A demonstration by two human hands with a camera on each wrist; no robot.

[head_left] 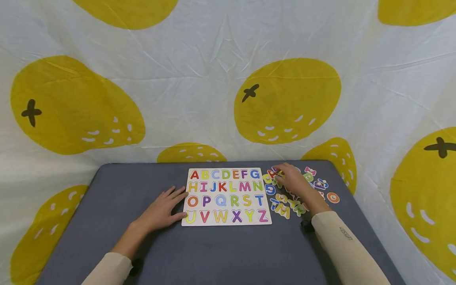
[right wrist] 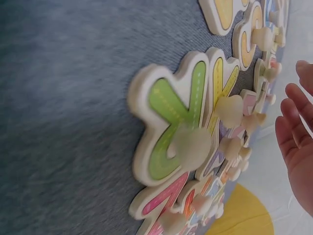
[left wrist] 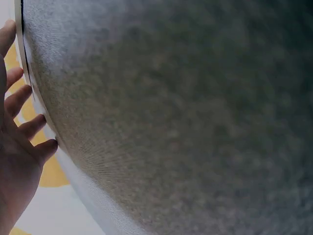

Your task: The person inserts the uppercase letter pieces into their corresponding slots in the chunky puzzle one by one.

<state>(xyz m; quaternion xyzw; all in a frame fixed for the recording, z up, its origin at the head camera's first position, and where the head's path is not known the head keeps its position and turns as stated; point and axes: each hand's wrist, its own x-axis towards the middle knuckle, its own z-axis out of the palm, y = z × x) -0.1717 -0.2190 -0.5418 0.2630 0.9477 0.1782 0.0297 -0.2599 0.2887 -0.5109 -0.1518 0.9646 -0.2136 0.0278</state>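
A white alphabet puzzle board (head_left: 228, 207) lies flat on the table, printed with colourful letters A to Z. Along its left edge rests my left hand (head_left: 162, 209), fingers spread and thumb by the U. In the left wrist view, the fingertips of that hand (left wrist: 24, 142) meet the thin edge of the board. Over the heap of loose letter pieces at the board's right is my right hand (head_left: 295, 182). Its fingers are gently bent, and the right wrist view shows nothing in them. Close to that camera lies a green R piece (right wrist: 164, 105) with a round wooden knob.
The dark grey table (head_left: 228, 253) stands before a white curtain (head_left: 199, 99) with yellow fruit prints. An orange O piece (head_left: 333, 198) lies at the heap's right side. A yellow W piece (head_left: 282, 211) is at its near side, close to the board.
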